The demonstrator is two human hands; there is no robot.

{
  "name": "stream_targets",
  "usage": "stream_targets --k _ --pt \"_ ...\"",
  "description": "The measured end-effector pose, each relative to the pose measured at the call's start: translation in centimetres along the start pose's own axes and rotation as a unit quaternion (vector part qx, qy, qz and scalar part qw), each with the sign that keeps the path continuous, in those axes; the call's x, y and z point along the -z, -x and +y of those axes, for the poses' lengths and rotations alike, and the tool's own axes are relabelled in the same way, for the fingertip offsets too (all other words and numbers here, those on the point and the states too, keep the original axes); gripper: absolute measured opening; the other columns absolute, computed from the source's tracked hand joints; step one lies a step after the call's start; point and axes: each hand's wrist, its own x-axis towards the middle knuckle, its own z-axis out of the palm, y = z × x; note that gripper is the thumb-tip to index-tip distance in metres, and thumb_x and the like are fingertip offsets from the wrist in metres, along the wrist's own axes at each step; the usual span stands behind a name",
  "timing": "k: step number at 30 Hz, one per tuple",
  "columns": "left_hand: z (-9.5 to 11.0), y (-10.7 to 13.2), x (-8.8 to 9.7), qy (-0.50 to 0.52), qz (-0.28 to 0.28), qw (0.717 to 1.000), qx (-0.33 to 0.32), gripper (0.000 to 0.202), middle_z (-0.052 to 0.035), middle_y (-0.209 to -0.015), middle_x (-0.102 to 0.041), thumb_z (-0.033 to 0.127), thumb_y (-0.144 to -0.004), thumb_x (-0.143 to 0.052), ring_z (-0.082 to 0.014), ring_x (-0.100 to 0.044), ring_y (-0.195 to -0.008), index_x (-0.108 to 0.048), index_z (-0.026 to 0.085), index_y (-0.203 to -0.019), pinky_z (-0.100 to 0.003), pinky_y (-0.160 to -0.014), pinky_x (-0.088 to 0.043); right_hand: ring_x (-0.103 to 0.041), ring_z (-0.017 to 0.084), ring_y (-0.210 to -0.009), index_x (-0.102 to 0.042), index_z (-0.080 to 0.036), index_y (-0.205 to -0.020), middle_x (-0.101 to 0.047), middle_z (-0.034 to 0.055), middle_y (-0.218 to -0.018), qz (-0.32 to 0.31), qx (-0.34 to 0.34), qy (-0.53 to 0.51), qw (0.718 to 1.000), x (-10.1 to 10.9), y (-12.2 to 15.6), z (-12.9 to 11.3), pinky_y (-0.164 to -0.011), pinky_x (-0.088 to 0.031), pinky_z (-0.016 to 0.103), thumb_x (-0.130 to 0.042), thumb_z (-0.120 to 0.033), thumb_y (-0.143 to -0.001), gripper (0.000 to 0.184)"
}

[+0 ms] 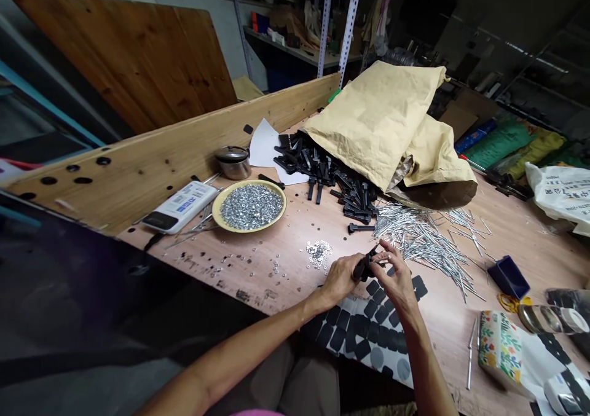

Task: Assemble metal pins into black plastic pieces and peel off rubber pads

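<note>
My left hand (pixel 342 278) is closed around dark black plastic pieces (pixel 363 268), held just above the near side of the table. The fingers of my right hand (pixel 394 277) are pinched together against these pieces; whatever small thing lies between them is too small to make out. Just left of my hands is a small heap of metal washers (pixel 319 254). Beyond my right hand spreads a pile of thin metal rods (pixel 421 241). Black plastic parts with long stems (pixel 354 198) lie heaped behind. Under my wrists is a sheet bearing dark squarish pads (pixel 362 327).
A yellow bowl (pixel 216 214) full of washers stands left, beside a white scale (pixel 182 206) and a lidded metal pot (pixel 234 163). A large paper sack (pixel 378 115) lies at the back. To the right are a dark blue box (pixel 509 277), a jar (pixel 548 319) and a floral box (pixel 500 348).
</note>
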Motion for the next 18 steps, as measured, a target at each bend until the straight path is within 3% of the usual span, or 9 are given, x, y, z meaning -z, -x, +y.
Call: stream_targets --k 6,9,12,14,16,18 --pt "0.0 0.1 -0.7 0.007 -0.015 1.000 -0.010 0.024 -0.0025 -0.085 -0.069 0.014 -0.074 -0.049 -0.0199 -0.063 -0.079 -0.061 0.021 -0.093 -0.025 -0.065 -0.042 -0.045 0.025 -0.123 -0.064 -0.024 -0.082 -0.055 0.0092 -0.124 0.009 0.033 0.039 0.999 -0.1 1.1 -0.2 -0.101 -0.034 0.043 -0.050 -0.040 -0.084 0.022" --pt "0.0 0.2 -1.0 0.018 -0.019 1.000 -0.002 0.019 -0.0018 -0.079 -0.068 0.015 -0.073 -0.050 -0.0196 -0.062 -0.075 -0.061 0.021 -0.087 -0.024 -0.063 -0.042 -0.036 0.027 -0.129 -0.063 -0.027 -0.103 -0.040 0.0078 -0.139 0.023 0.046 0.070 0.996 -0.2 1.8 -0.2 -0.104 -0.029 0.046 -0.045 -0.049 -0.087 0.033" --pt "0.2 0.6 -0.5 0.071 -0.015 0.997 0.006 0.014 0.0001 -0.070 -0.065 0.019 -0.071 -0.053 -0.0167 -0.059 -0.066 -0.061 0.019 -0.083 -0.022 -0.058 -0.041 -0.035 0.027 -0.129 -0.047 -0.027 -0.128 -0.026 0.0078 -0.148 0.088 0.038 0.060 0.994 1.5 1.3 1.0 -0.098 -0.037 0.045 -0.042 -0.055 -0.087 0.050" --pt "0.5 0.8 0.0 0.103 -0.001 0.995 0.005 0.012 0.0008 -0.066 -0.064 0.019 -0.070 -0.054 -0.0151 -0.058 -0.063 -0.060 0.018 -0.080 -0.021 -0.056 -0.041 -0.046 0.025 -0.117 -0.050 -0.023 -0.126 -0.040 0.0106 -0.138 0.148 0.007 0.103 0.984 3.5 0.4 3.0 -0.089 -0.043 0.040 -0.036 -0.050 -0.091 0.047" --pt "0.9 1.1 0.6 0.117 0.012 0.993 -0.003 0.010 0.0007 -0.066 -0.063 0.020 -0.071 -0.053 -0.0143 -0.057 -0.063 -0.060 0.017 -0.079 -0.020 -0.056 -0.041 -0.053 0.024 -0.099 -0.062 -0.018 -0.110 -0.058 0.0114 -0.113 0.160 -0.044 0.264 0.950 5.5 -0.6 5.6 -0.081 -0.043 0.036 -0.036 -0.039 -0.093 0.038" --pt "1.2 1.2 0.8 0.133 0.017 0.991 -0.015 0.015 0.0003 -0.069 -0.065 0.022 -0.073 -0.053 -0.0145 -0.058 -0.064 -0.062 0.017 -0.083 -0.020 -0.057 -0.042 -0.053 0.023 -0.087 -0.068 -0.016 -0.095 -0.063 0.0114 -0.095 0.108 -0.095 0.442 0.885 6.9 -1.2 8.2 -0.074 -0.039 0.033 -0.042 -0.028 -0.090 0.029"
